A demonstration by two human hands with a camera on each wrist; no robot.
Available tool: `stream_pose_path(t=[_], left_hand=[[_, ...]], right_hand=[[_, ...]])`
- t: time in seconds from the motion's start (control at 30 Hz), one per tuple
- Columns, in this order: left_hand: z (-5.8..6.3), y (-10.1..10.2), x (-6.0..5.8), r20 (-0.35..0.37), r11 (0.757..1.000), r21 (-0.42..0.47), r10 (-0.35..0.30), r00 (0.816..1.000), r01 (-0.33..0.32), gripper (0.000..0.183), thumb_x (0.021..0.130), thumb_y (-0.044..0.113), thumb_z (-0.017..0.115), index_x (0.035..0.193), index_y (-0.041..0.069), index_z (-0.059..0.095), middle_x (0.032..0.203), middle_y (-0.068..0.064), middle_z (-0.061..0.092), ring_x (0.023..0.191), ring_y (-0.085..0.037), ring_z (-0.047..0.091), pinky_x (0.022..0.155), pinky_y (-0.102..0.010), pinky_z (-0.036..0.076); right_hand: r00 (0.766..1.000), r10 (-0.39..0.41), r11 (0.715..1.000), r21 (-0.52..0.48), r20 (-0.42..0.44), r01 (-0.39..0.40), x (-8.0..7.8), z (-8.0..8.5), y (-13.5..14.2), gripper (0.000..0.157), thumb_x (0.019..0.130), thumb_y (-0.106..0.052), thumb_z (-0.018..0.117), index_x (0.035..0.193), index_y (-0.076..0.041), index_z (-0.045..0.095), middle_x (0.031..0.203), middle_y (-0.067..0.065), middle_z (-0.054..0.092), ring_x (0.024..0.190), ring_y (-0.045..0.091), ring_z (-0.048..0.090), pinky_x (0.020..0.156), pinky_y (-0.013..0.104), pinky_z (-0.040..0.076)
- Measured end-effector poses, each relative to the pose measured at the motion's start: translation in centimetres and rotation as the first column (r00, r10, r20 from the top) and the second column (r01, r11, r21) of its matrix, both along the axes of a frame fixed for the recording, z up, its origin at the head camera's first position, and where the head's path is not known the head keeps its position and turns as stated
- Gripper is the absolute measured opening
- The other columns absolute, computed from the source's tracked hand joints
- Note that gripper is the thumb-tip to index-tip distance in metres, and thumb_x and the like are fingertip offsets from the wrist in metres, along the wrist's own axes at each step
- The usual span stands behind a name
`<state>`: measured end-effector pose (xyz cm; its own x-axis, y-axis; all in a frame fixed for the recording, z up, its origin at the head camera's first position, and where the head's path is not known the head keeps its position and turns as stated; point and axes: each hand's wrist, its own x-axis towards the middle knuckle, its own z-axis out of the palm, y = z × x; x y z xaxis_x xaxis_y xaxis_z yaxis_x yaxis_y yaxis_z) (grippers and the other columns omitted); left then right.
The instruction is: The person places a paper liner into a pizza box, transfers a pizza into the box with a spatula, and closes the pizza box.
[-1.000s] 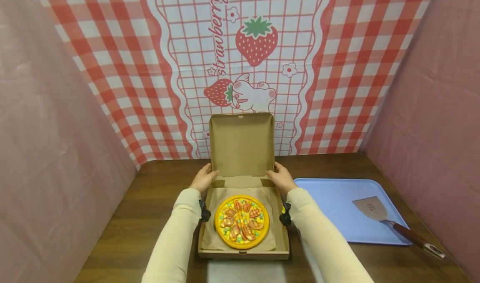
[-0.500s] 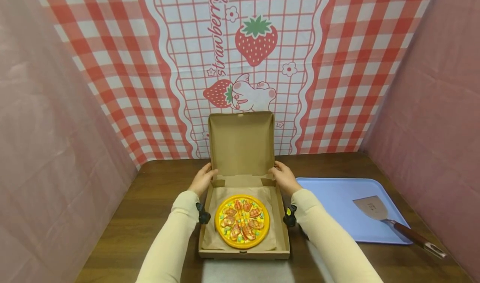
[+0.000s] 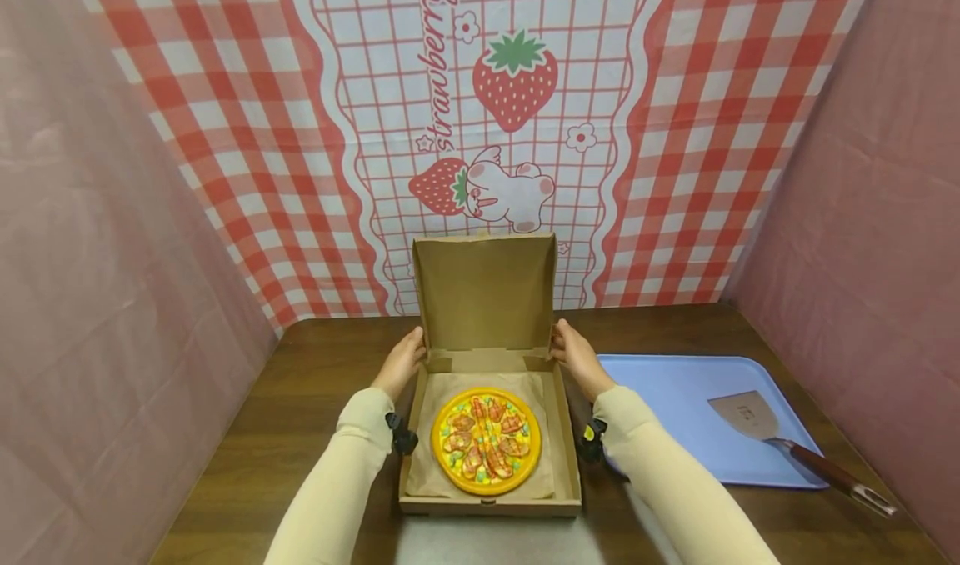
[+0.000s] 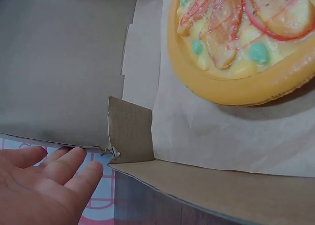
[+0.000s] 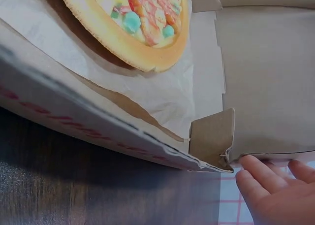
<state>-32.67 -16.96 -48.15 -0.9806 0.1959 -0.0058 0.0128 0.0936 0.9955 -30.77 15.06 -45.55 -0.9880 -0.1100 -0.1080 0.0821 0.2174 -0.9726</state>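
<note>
A brown cardboard pizza box (image 3: 525, 507) stands with its lid (image 3: 484, 294) raised at the back. Inside, a toy-like pizza (image 3: 486, 442) with a yellow crust rests on brown paper (image 3: 542, 480). At the lid's left hinge corner is my left hand (image 3: 401, 363), its fingers extended and partly behind the lid's edge. My right hand (image 3: 581, 362) mirrors it at the right corner. In the left wrist view, relaxed fingers (image 4: 69, 168) lie against the lid's outer side. The right wrist view has the fingers (image 5: 261, 173) right at the lid's edge, near the folded corner flap (image 5: 214, 136).
A blue tray (image 3: 675, 415) lies to the right of the box. Across it rests a metal spatula (image 3: 744, 415), its brown handle reaching past the tray's corner. Behind the wooden table (image 3: 300, 432) hangs a checked strawberry cloth (image 3: 697, 132); pink curtains flank both sides.
The lid has tipped forward a little, its top edge now lower in the head view. Both hands have shifted slightly outward, and the thumbs have come off the lid's inner face.
</note>
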Motion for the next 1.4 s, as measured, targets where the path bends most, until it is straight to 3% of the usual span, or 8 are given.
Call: stream_pose_path(t=[0.1, 0.13, 0.17, 0.33, 0.53, 0.83, 1.17, 1.4], left_hand=[[0.3, -0.1, 0.5, 0.014, 1.000, 0.012, -0.016, 1.000, 0.016, 0.084, 0.101, 0.060, 0.022, 0.154, -0.004, 0.012, 0.157, -0.033, 0.017, 0.145, -0.044, 0.025, 0.120, -0.055, 0.024], [1.7, 0.4, 1.6, 0.053, 1.000, -0.002, 0.004, 0.999, -0.004, 0.083, 0.102, 0.058, 0.016, 0.153, -0.007, 0.008, 0.157, -0.036, 0.011, 0.145, -0.048, 0.019, 0.120, -0.058, 0.017], [2.2, 0.4, 2.2, 0.056, 1.000, 0.002, -0.003, 0.998, 0.003, 0.082, 0.103, 0.057, 0.014, 0.153, -0.008, 0.007, 0.157, -0.036, 0.010, 0.146, -0.049, 0.018, 0.120, -0.058, 0.017], [3.1, 0.5, 2.9, 0.098, 1.000, 0.029, 0.001, 0.995, -0.004, 0.075, 0.104, 0.050, 0.008, 0.153, -0.007, 0.005, 0.157, -0.035, 0.008, 0.145, -0.050, 0.017, 0.120, -0.058, 0.017], [3.0, 0.1, 2.7, 0.135, 0.998, 0.060, 0.010, 0.991, -0.018, 0.076, 0.103, 0.053, 0.007, 0.155, -0.002, 0.004, 0.157, -0.035, 0.011, 0.145, -0.051, 0.018, 0.121, -0.057, 0.018], [3.5, 0.3, 3.5, 0.163, 0.996, 0.074, 0.040, 0.986, -0.053, 0.078, 0.103, 0.050, 0.012, 0.152, -0.010, 0.005, 0.155, -0.040, 0.008, 0.143, -0.054, 0.017, 0.120, -0.058, 0.017], [3.7, 0.4, 4.5, 0.158, 0.999, 0.037, 0.033, 0.987, -0.040, 0.083, 0.102, 0.055, 0.012, 0.152, -0.010, 0.000, 0.156, -0.039, 0.009, 0.144, -0.051, 0.019, 0.121, -0.055, 0.018], [3.6, 0.1, 5.3, 0.151, 0.996, 0.089, 0.007, 0.989, -0.020, 0.085, 0.102, 0.056, 0.011, 0.151, -0.012, -0.004, 0.155, -0.040, 0.006, 0.145, -0.051, 0.015, 0.122, -0.054, 0.015]], right_hand=[[1.000, 0.004, 1.000, -0.009, -0.003, -0.004, 0.3, 0.1, 0.0, 0.072, 0.104, -0.051, 0.010, 0.156, -0.001, 0.010, 0.153, 0.038, 0.021, 0.137, 0.053, 0.033, 0.118, 0.056, 0.025], [1.000, 0.005, 1.000, -0.009, -0.004, -0.005, 0.3, 0.2, 0.0, 0.073, 0.104, -0.053, 0.009, 0.156, -0.003, 0.009, 0.153, 0.039, 0.021, 0.137, 0.054, 0.033, 0.118, 0.057, 0.026], [1.000, 0.006, 1.000, -0.007, -0.004, -0.006, 0.4, 0.3, 0.0, 0.074, 0.103, -0.054, 0.008, 0.157, -0.004, 0.009, 0.152, 0.040, 0.021, 0.136, 0.054, 0.034, 0.118, 0.057, 0.026], [1.000, 0.015, 1.000, 0.008, -0.002, -0.015, 0.7, 0.8, 0.0, 0.073, 0.102, -0.056, 0.007, 0.157, -0.007, 0.007, 0.152, 0.040, 0.021, 0.134, 0.055, 0.036, 0.117, 0.059, 0.027], [1.000, 0.018, 1.000, 0.009, 0.015, -0.018, 1.1, 1.3, 0.0, 0.072, 0.102, -0.057, 0.006, 0.158, -0.011, 0.005, 0.158, 0.034, 0.012, 0.132, 0.057, 0.038, 0.114, 0.062, 0.029], [0.999, 0.029, 0.999, 0.035, 0.026, -0.030, 1.7, 1.6, 0.0, 0.078, 0.101, -0.060, 0.012, 0.157, -0.008, -0.001, 0.163, 0.023, 0.003, 0.139, 0.050, 0.033, 0.117, 0.055, 0.028], [1.000, 0.022, 1.000, 0.012, 0.007, -0.022, 3.0, 1.9, 0.2, 0.076, 0.103, -0.056, 0.016, 0.156, -0.003, 0.005, 0.157, 0.030, 0.021, 0.141, 0.047, 0.032, 0.119, 0.052, 0.027], [1.000, 0.016, 0.999, 0.039, -0.012, -0.015, 4.0, 1.6, 0.1, 0.073, 0.104, -0.053, 0.015, 0.155, -0.001, 0.014, 0.154, 0.032, 0.029, 0.140, 0.046, 0.034, 0.119, 0.052, 0.027]])
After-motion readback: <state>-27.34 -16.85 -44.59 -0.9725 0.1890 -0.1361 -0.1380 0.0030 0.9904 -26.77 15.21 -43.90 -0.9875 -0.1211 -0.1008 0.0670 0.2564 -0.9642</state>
